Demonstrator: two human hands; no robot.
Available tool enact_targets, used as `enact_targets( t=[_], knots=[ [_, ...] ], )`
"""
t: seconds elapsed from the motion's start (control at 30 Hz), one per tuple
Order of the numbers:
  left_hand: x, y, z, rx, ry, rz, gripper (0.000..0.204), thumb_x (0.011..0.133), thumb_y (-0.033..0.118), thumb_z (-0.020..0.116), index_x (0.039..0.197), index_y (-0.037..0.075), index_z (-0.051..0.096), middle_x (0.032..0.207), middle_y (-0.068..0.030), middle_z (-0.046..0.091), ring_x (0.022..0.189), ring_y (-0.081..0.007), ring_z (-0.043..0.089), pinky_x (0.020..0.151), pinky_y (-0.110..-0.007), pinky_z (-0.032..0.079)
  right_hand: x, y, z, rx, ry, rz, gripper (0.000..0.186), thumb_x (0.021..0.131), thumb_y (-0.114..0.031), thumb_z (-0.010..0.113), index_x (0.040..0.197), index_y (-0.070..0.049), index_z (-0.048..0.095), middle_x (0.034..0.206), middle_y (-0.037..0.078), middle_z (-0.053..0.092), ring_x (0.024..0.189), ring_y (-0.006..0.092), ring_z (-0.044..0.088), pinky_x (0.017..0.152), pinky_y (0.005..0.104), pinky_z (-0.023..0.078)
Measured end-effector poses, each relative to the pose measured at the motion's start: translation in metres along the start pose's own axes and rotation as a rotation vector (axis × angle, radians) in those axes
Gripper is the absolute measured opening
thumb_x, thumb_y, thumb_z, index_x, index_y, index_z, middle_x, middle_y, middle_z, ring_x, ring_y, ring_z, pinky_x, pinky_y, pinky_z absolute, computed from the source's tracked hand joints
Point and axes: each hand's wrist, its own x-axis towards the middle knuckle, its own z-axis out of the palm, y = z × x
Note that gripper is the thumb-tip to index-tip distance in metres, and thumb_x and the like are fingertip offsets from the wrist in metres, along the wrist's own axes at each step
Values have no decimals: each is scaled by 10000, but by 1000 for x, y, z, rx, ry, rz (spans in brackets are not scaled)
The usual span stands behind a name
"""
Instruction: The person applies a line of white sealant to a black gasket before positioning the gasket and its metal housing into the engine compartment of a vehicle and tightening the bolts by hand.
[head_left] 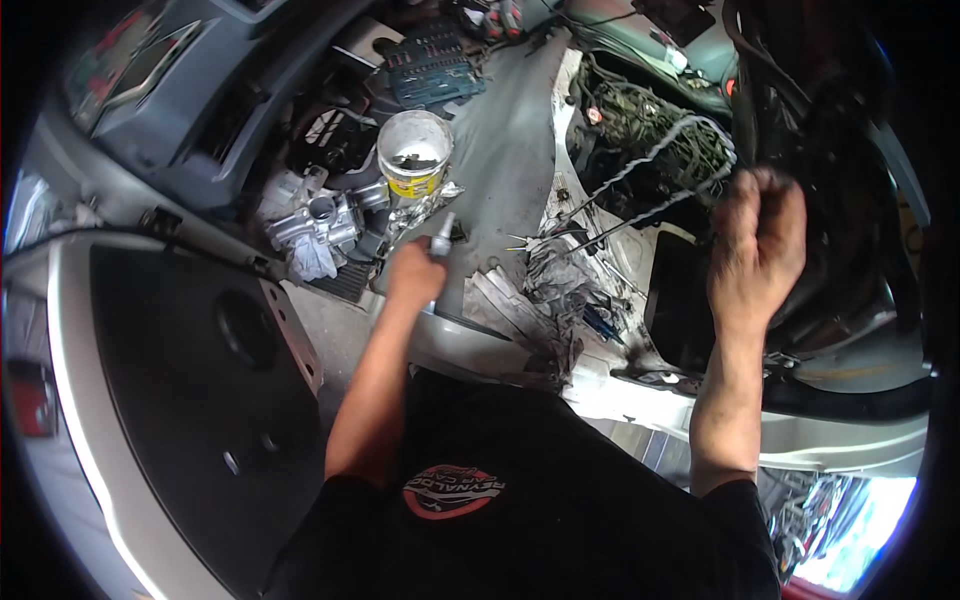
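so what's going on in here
A person in a black shirt is working beside an open white-and-black vehicle door. Their left hand is closed around a slim pale-grey cylindrical object. Their right hand is raised at the bend of a long grey twisted loop; whether it pinches it is unclear. A white round bucket with a yellow band stands beyond the left hand, near a silver metal part.
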Motion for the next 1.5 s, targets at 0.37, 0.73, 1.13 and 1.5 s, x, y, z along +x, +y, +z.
enact_targets(
  t=[0.37,0.73,1.13,1.5],
  knots=[
    [77,39,127,330,-300,504,519,781,106,630,1262,-20,482,1091,-220,601,1082,-384,525,973,-432,412,-33,60,19,-254,447,51,155,974,-147,573,956,-18,490,776,54,558,598,72,488,537,203,405],
    [109,128,29,-41,3,786,975,584,222,869,1390,-18,378,1316,-210,492,1262,-387,386,1040,-448,340,-44,64,37,-12,605,186,136,974,-152,575,995,-46,493,764,76,572,598,100,487,541,233,403],
    [88,166,26,25,-68,960,1000,549,306,882,1384,51,395,1437,-99,414,1357,-316,288,1089,-637,176,-63,48,28,198,567,238,94,972,-109,559,996,-49,491,774,85,565,596,148,506,567,277,432],
    [82,169,20,-60,-188,1075,810,571,237,874,1269,47,510,1189,-102,601,1308,-278,380,1096,-605,163,-79,30,12,315,573,319,96,988,-132,532,1016,-53,484,784,77,554,623,159,516,588,285,420]
  ],
)
